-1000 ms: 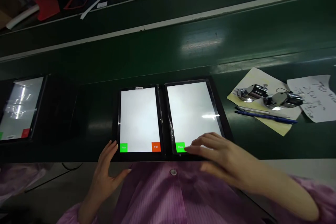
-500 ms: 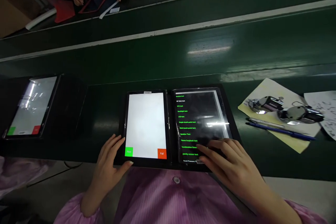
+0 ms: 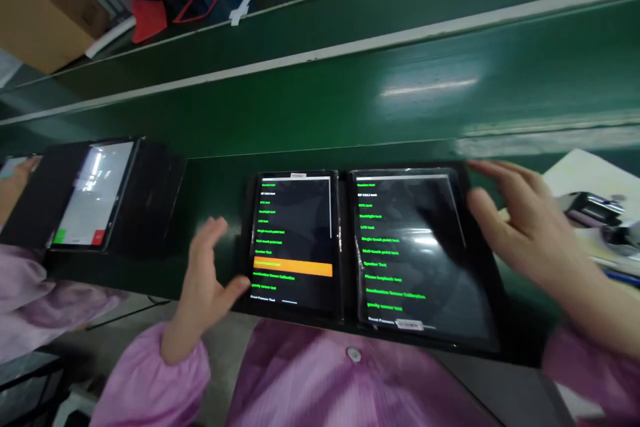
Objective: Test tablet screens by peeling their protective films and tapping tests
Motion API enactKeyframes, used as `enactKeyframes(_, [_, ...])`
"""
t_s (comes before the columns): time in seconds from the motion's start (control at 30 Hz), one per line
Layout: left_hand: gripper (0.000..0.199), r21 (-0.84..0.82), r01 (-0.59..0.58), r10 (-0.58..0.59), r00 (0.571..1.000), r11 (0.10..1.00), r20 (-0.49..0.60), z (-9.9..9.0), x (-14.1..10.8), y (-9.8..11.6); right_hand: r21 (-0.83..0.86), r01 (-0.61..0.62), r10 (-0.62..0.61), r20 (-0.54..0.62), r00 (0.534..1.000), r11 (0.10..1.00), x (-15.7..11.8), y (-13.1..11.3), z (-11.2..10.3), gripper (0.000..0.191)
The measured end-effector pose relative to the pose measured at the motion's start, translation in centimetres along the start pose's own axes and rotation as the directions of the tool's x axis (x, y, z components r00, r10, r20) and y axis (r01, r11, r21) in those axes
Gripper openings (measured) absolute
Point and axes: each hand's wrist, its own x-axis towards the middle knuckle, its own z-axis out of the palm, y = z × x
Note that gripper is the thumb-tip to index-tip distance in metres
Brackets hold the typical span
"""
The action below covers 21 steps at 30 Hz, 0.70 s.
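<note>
At the surface's (image 3: 215, 197) near edge, the left hand (image 3: 200, 293) is loosely open, empty, its thumb by the left tablet's (image 3: 295, 227) side edge; I cannot tell whether it touches. The right tablet (image 3: 413, 260) lies just beside that one. The right hand (image 3: 533, 233), fingers parted and empty, is at the right tablet's upper right corner. Both show test lists, mostly green, which I judge done; the white rows, second and bottom, look outstanding, and the left tablet's orange row (image 3: 293, 267) seems selected or running. Farther left along the near edge, a third tablet (image 3: 97, 193) shows green and red boxes, so probably undecided
</note>
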Motion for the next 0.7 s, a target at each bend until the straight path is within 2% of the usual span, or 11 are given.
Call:
enactKeyframes(0.03, [0.083, -0.054, 0.016, -0.019, 0.998, 0.998, -0.052, 0.1, 2.2, -0.6, 0.031, -0.030, 0.029, 0.022, 0.999, 0.999, 2.0, 0.5, 0.6, 0.073])
enactKeyframes(0.07, [0.080, -0.106, 0.044, -0.052, 0.996, 0.993, -0.077, 0.4, 4.6, -1.2, 0.070, -0.064, 0.060, 0.055, 0.997, 0.995, 3.7, 1.0, 1.2, 0.073])
enactKeyframes(0.13, [0.076, -0.245, 0.154, -0.170, 0.984, 0.957, -0.047, 1.9, 9.3, -2.4, 0.130, -0.116, 0.107, 0.073, 0.991, 0.985, 6.0, 1.6, 2.4, 0.067])
enactKeyframes(0.2, [0.075, -0.398, 0.254, -0.266, 0.964, 0.881, 0.026, 4.1, 13.0, -3.3, 0.195, -0.155, 0.149, 0.043, 0.988, 0.969, 6.7, 1.8, 3.3, 0.064])
enactKeyframes(0.27, [0.074, -0.517, 0.287, -0.299, 0.952, 0.806, 0.062, 6.2, 15.4, -4.2, 0.255, -0.179, 0.185, -0.002, 0.983, 0.950, 6.3, 1.7, 3.8, 0.066])
enactKeyframes(0.33, [0.072, -0.582, 0.273, -0.307, 0.951, 0.766, 0.041, 7.7, 16.6, -5.0, 0.298, -0.201, 0.218, -0.025, 0.976, 0.933, 5.6, 1.5, 4.1, 0.068])
enactKeyframes(0.43, [0.066, -0.639, 0.253, -0.321, 0.947, 0.727, 0.009, 8.8, 17.4, -6.0, 0.322, -0.247, 0.267, -0.018, 0.964, 0.914, 5.2, 1.4, 4.0, 0.067])
enactKeyframes(0.57, [0.062, -0.664, 0.224, -0.336, 0.941, 0.713, -0.044, 9.3, 18.2, -6.4, 0.315, -0.318, 0.335, 0.001, 0.942, 0.894, 5.6, 0.9, 3.6, 0.061])
enactKeyframes(0.7, [0.059, -0.636, 0.192, -0.335, 0.936, 0.747, -0.111, 9.2, 18.1, -6.1, 0.294, -0.310, 0.336, -0.041, 0.941, 0.904, 6.1, 0.5, 3.1, 0.051])
